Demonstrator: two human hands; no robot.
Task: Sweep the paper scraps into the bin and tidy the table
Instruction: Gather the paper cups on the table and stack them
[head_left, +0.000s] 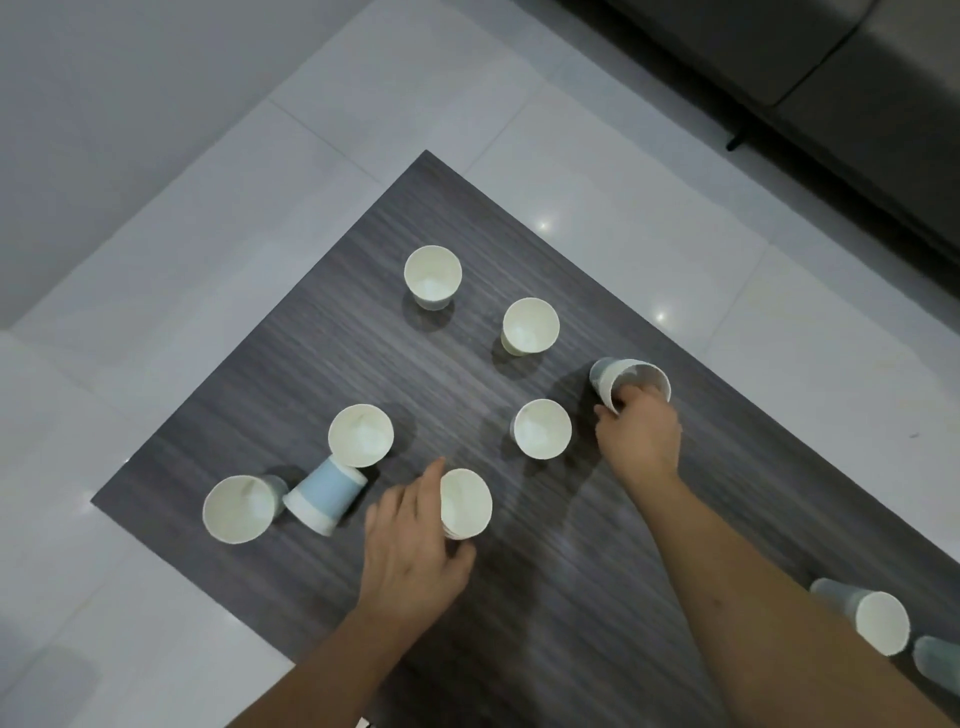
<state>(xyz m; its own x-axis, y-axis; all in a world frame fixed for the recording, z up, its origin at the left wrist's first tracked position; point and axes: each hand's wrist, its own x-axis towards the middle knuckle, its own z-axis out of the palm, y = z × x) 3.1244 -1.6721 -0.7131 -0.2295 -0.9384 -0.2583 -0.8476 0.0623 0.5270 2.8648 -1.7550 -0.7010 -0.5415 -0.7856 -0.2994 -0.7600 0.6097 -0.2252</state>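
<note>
My left hand grips a cup stack near the table's front-centre, fingers curled round it. Right hand grasps a tipped cup, fingertips inside the rim. My right forearm hides part of the tbl; 2 cups are partly cut off at the right edge. Open wood lies btwn both arms.

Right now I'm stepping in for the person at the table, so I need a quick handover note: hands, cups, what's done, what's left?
Left hand grips a cup stack near the table's front.
Right hand holds a tilted cup, fingers inside its rim.
Upright and loose: far cup, second cup, middle cup, left cup.
Lying on their sides: blue cup, wide-mouth cup, edge cup.
Done: stacking has begun.
Left: gather the other cups. No scraps or bin in view.
</note>
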